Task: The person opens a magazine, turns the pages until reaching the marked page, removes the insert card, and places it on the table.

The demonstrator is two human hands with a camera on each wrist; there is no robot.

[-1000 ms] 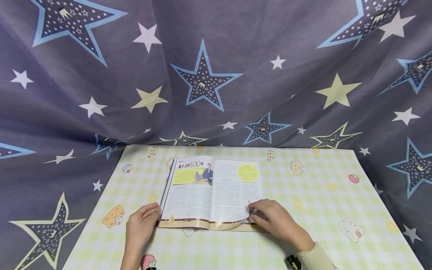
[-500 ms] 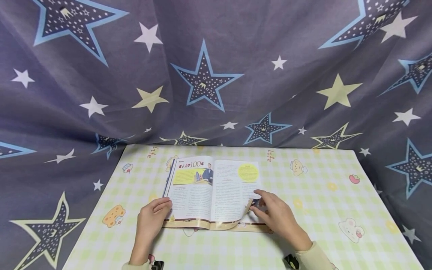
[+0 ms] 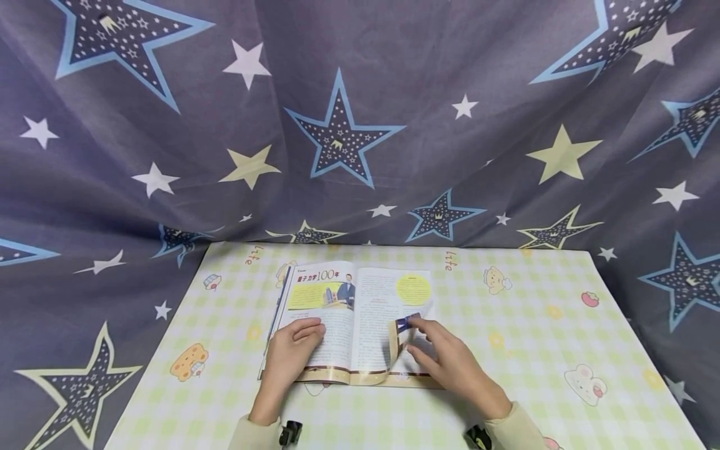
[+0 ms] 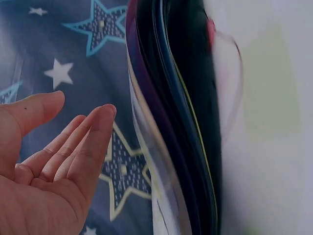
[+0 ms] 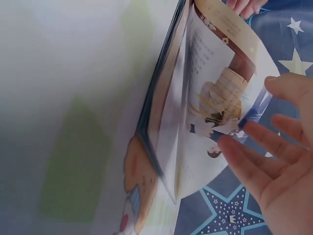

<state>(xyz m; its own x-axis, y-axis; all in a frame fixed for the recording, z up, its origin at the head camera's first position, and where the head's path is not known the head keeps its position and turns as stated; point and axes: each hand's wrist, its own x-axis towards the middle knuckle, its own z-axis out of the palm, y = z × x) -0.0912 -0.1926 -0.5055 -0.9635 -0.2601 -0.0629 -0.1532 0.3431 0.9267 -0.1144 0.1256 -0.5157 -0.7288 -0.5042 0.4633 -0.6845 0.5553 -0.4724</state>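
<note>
A magazine (image 3: 337, 340) lies spread on the table, with a yellow-panelled article on its left page. My right hand (image 3: 452, 362) is at the lower right corner of the right page (image 3: 395, 340), which curls up and leftward. Seen from the right wrist, my fingertips (image 5: 230, 147) touch the printed underside of this page, while the thumb stands apart from them near its edge. My left hand (image 3: 292, 353) is over the lower left page, fingers nearly straight and together; the left wrist view has this hand (image 4: 63, 161) beside the magazine's layered page edges (image 4: 171, 147), holding nothing.
A green-and-white checked tablecloth (image 3: 534, 350) with cartoon prints covers the table. Behind it hangs a dark curtain (image 3: 394, 62) patterned with stars. Black wrist devices (image 3: 290, 432) show at the bottom of the head view.
My right hand has lifted the page corner and carried it leftward, so more of its underside shows. My left hand has moved right, from the magazine's left edge onto the left page.
</note>
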